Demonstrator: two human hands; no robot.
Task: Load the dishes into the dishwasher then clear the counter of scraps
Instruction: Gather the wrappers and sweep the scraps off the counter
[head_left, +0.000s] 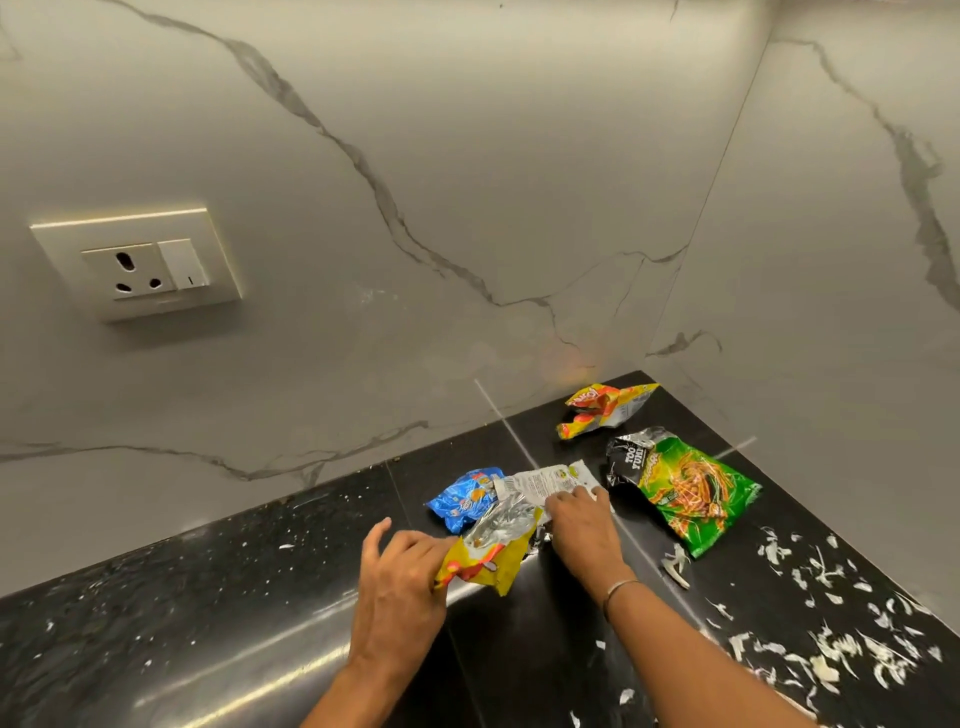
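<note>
Empty snack wrappers lie in the far right corner of the black counter (208, 597). My left hand (400, 582) pinches a yellow wrapper with a silver inside (491, 551), lifted slightly off the counter. My right hand (582, 525) rests with curled fingers on a white wrapper (545, 480), gripping its near edge. A blue wrapper (460, 499) sits just left of the white one. A green and black wrapper (685, 488) lies to the right. An orange and yellow wrapper (602, 408) is nearest the corner. No dishes or dishwasher are in view.
Several white peel scraps (841, 644) are scattered over the right part of the counter, with smaller flecks at the left. Marble walls (467, 208) close off the back and right side. A wall socket with a switch (140, 267) is mounted at the left.
</note>
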